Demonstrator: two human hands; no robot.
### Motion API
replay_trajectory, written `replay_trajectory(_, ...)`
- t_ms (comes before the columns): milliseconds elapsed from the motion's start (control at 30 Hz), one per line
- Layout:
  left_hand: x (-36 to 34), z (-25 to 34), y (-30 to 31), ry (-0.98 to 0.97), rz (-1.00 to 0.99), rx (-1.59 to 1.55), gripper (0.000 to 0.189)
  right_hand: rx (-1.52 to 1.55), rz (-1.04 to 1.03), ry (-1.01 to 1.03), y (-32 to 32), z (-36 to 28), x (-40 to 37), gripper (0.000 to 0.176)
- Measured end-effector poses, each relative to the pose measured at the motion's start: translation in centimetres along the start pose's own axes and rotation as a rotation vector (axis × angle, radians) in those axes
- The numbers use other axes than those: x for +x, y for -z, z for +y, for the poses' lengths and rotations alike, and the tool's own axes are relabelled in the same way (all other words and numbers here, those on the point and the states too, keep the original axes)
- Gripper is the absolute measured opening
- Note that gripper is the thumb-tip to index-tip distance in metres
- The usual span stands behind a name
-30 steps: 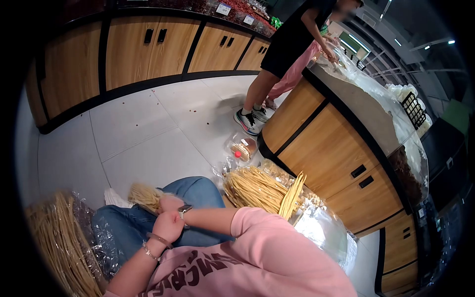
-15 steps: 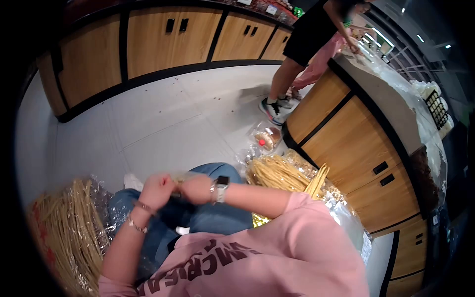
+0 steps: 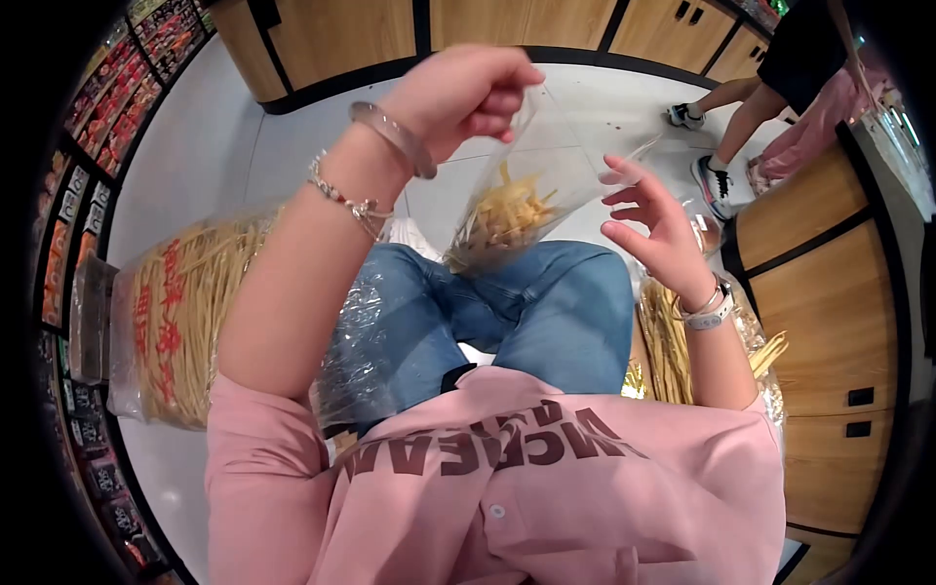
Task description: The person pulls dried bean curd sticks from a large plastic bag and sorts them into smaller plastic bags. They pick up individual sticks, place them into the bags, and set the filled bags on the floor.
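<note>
A clear plastic bag (image 3: 507, 219) hangs over my lap, with short, broken yellowish dried strips (image 3: 512, 210) in its lower part. My left hand (image 3: 473, 97), raised above it, pinches the top edge of the bag between thumb and fingers. At the bag's other side is my right hand (image 3: 653, 219), fingers spread, its fingertips beside the loose film at the mouth. The bag leans, its bottom close to my jeans (image 3: 507, 302).
On my left lies a large clear package (image 3: 195, 322) of long yellow dried sticks with red print. More bundled sticks (image 3: 668, 341) lie on my right beside a wooden cabinet (image 3: 809, 273). Stocked shelves (image 3: 107, 117) stand far left; a person's legs (image 3: 741, 127) are at upper right.
My hands were close together over my lap; now they are apart and raised, the left higher, with the bag stretched up between them. The view has turned left.
</note>
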State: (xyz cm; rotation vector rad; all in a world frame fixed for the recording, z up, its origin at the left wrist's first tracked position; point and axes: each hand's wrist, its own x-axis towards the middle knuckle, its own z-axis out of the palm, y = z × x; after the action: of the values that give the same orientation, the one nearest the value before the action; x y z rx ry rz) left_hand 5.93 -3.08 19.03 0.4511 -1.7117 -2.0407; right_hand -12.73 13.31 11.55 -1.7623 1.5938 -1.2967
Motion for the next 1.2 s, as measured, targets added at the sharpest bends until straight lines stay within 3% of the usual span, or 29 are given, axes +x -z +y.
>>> replay_trajectory(67,-0.1,1.5,-0.5,-0.014,-0.037,-0.033,0.018,0.082,0.013,0.015,-0.8,-0.5,0.3,0.058)
replay_trajectory(133,0.8,2.2,1.2,-0.02,-0.203,-0.099,0.017,0.208,0.064,0.058,-1.4,-0.5,1.2,0.059)
replay_trajectory(167,1.2,2.3,1.8,-0.021,-0.288,-0.134,0.016,0.296,0.132,0.113,-2.0,-1.1,1.7,0.045)
replay_trajectory(233,0.7,4.3,0.4,0.105,-0.27,-0.318,0.023,0.314,0.132,0.126,-1.9,-2.1,2.2,0.032)
replay_trajectory(267,0.4,4.4,-0.7,0.035,-0.181,-0.314,0.024,0.321,0.13,0.134,-1.9,-2.5,2.4,0.026)
replay_trajectory(300,0.0,4.4,-1.7,-0.036,-0.09,-0.304,0.025,0.266,0.253,0.211,-2.4,-2.7,2.6,0.017)
replay_trajectory(333,-0.4,4.5,-2.8,-0.104,0.001,-0.286,0.027,0.283,0.281,0.19,-2.4,-3.2,2.7,0.017)
replay_trajectory(433,0.0,3.6,-1.3,-0.194,-0.216,-0.339,0.023,0.34,0.365,0.154,-2.3,-4.1,3.2,0.02)
replay_trajectory(533,-0.9,1.8,-1.9,-0.303,0.102,-0.089,0.019,0.441,0.377,0.071,-3.0,-2.0,3.6,0.02)
replay_trajectory(567,0.5,-0.3,2.5,-0.329,-0.221,-0.084,0.03,0.493,0.382,0.035,-3.2,-1.0,3.8,0.02)
replay_trajectory(667,-1.1,-5.1,1.8,-0.395,-0.062,-0.025,0.066,0.628,0.353,-0.093,-3.7,2.2,3.9,0.021)
replay_trajectory(767,-1.7,-10.0,2.3,-0.3,-0.182,0.299,0.105,0.684,0.308,-0.173,-5.3,4.0,3.9,0.021)
replay_trajectory(867,-1.9,-11.8,1.3,-0.271,-0.183,0.445,0.117,0.678,0.31,-0.234,-6.4,3.8,4.5,0.02)
replay_trajectory(900,-1.8,-12.6,1.0,-0.3,-0.152,0.328,0.105,0.659,0.3,-0.236,-6.6,3.9,4.6,0.02)
replay_trajectory(1100,-1.5,-14.4,1.2,-0.183,0.003,0.282,0.05,0.732,0.27,-0.204,-6.5,5.5,4.6,0.025)
replay_trajectory(1200,-1.4,-15.6,2.1,-0.213,0.082,0.339,0.035,0.764,0.27,-0.118,-6.8,7.0,3.9,0.032)
